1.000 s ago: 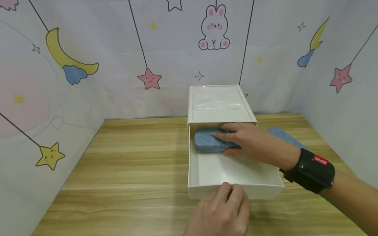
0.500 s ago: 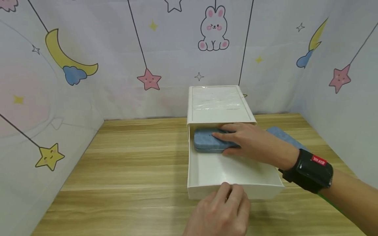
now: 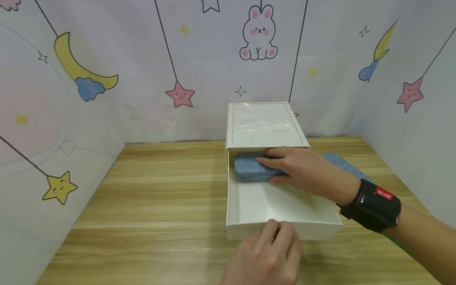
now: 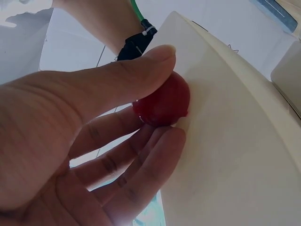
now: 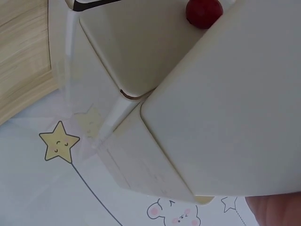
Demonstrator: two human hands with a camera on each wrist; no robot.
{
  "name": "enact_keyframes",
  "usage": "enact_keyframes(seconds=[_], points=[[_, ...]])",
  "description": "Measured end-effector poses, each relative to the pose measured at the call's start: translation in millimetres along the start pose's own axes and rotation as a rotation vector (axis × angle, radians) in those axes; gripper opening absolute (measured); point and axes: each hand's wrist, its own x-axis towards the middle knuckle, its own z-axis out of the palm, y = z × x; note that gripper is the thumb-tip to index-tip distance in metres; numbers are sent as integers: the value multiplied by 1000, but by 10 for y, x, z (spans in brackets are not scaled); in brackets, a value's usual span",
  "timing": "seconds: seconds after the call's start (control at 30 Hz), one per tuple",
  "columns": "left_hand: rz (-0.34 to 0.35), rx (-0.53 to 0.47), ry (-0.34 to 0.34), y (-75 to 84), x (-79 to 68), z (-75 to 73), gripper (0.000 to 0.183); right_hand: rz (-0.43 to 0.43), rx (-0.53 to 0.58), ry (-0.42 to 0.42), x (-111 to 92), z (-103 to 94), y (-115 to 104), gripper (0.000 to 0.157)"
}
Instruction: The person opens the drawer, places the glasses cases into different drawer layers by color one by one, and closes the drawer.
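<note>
A white drawer [image 3: 281,206] is pulled out of its white box, with a blue glasses case [image 3: 249,168] lying at its far end under the box's front edge. My right hand [image 3: 303,170] grips the case at its right part, thumb on the near side and fingers over the top and far side. At the drawer's front my left hand [image 3: 265,255] pinches a round red knob [image 4: 164,101] between thumb and fingers; the knob is hidden in the head view. Fingers [image 5: 275,209] of the right hand barely show in the right wrist view.
Clear plastic film covers the top of the white box [image 3: 267,122]. Right of the drawer, a second blue item [image 3: 343,164] lies on the wooden table [image 3: 160,198], partly behind my right forearm. Printed cloth walls [image 3: 199,59] enclose the back and sides.
My right hand and the glasses case have shifted very slightly towards the back of the drawer. The left hand stays at the knob.
</note>
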Motion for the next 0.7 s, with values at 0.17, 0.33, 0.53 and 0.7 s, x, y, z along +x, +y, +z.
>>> enact_keyframes(seconds=[0.17,0.33,0.53,0.7], points=[[-5,-7,-6,3,4,-8,36,6,-3,0,-1,-6,6,56],[-7,-13,-5,2,11,-9,36,11,-12,1,-3,-14,-1,56],[-9,-36,-27,1,15,-24,38,45,4,-5,-19,-33,-14,54],[-10,-48,-43,0,17,-36,41,56,66,44,-56,-78,-9,49]])
